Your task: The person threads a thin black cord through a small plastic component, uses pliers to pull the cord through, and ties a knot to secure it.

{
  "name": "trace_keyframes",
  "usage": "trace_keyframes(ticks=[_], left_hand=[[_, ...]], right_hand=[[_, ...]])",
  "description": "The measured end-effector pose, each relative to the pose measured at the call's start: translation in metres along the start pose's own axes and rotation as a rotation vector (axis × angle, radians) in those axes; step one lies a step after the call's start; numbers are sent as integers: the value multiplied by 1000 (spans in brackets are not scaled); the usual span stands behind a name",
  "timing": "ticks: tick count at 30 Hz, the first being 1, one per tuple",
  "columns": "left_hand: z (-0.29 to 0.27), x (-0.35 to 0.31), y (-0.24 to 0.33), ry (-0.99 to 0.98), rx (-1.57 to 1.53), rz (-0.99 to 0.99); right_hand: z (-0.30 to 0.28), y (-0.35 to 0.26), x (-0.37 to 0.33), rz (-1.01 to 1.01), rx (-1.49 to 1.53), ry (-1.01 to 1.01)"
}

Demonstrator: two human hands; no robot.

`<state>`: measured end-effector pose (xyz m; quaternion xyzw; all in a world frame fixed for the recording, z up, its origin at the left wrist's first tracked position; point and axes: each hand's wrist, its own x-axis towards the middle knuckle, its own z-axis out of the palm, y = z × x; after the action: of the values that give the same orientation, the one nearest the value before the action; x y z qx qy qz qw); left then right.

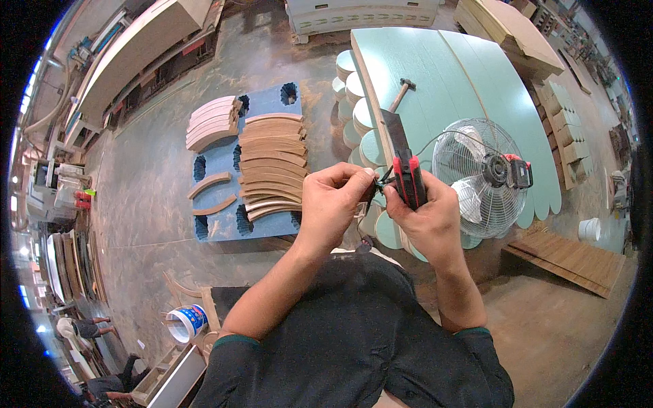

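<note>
In the head view, taking the wire-guarded fan (469, 180) as landmark, the dark wires (379, 183) are just to its left, pinched between the left hand (331, 204) and the right hand (435, 214). The left grip is closed, thumb against forefinger, on the wires; the right grip is clenched around a black-and-red tool (410, 180), exact kind not clear, its thumb tip also at the wires. Risk: with the right hand loaded twice, the tool could slip or the wires pull free. A thin cord (430, 139) runs from the fan toward the hands; whether it joins the wires cannot be told, but a snag could jerk the work or tip the fan. The hammer (400, 96), above and left of the fan on the pale green panels (435, 68), could mark their surface if knocked. Containers: a white-and-blue bucket (187, 323), far lower left of the fan, leans open toward the left, contents indistinct; a white bucket (590, 230) is right of and below the fan, contents not visible.
</note>
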<state>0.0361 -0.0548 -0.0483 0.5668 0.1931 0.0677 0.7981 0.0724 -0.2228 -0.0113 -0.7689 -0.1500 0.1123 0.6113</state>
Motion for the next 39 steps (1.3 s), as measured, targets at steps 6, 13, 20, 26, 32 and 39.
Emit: trace_keyframes(ticks=[6,13,20,26,32,39], left_hand=[[-4,1,4,33,-141,-109],[-9,-11,-27,-164,10,46],[-18,3,-70,-221,87,5],[-11,21,-86,-263,88,365],[0,20,-63,-247,62,183],[3,27,-45,-109,142,323]], right_hand=[[4,3,-1,-97,-40,6],[5,10,10,-27,85,68],[-2,26,21,53,99,-1],[-11,20,26,122,204,-43],[-21,28,34,132,235,-9],[-7,36,22,-14,213,130]])
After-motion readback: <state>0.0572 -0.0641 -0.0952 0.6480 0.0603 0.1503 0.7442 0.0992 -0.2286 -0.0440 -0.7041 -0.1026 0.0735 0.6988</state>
